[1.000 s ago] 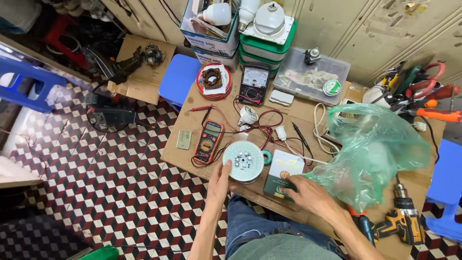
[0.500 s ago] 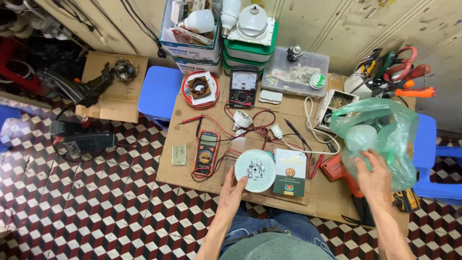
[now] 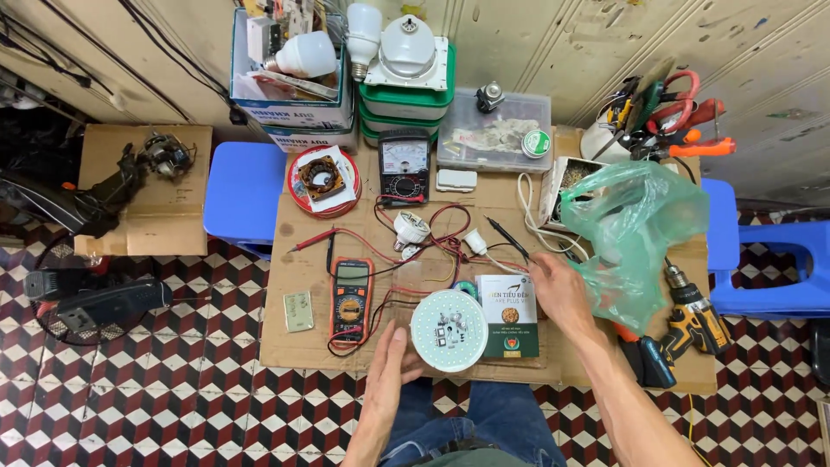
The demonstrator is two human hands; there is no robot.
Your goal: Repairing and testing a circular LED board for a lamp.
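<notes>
My left hand point(image 3: 391, 363) rests on the cardboard-covered table point(image 3: 303, 259), fingers curled against the left rim of a round white LED board point(image 3: 448, 329). Just right of the board lies a green and white bulb box point(image 3: 507, 316). My right hand point(image 3: 558, 290) hovers open over the table at the box's upper right corner, touching nothing I can make out, just left of a green plastic bag point(image 3: 635, 229). An orange digital multimeter point(image 3: 351, 298) with red and black leads lies left of the board.
A black analog meter point(image 3: 404, 164), a red round lid with a coil point(image 3: 323, 177), a clear plastic box point(image 3: 493, 130), stacked bulb boxes point(image 3: 290, 78), hand tools point(image 3: 657, 108) and a yellow cordless drill point(image 3: 687, 320) surround the work area. Blue stools point(image 3: 242, 190) flank the table.
My right hand has let go of the green bag and moved left toward the bulb box. The left hand stays by the round board. The view has shifted.
</notes>
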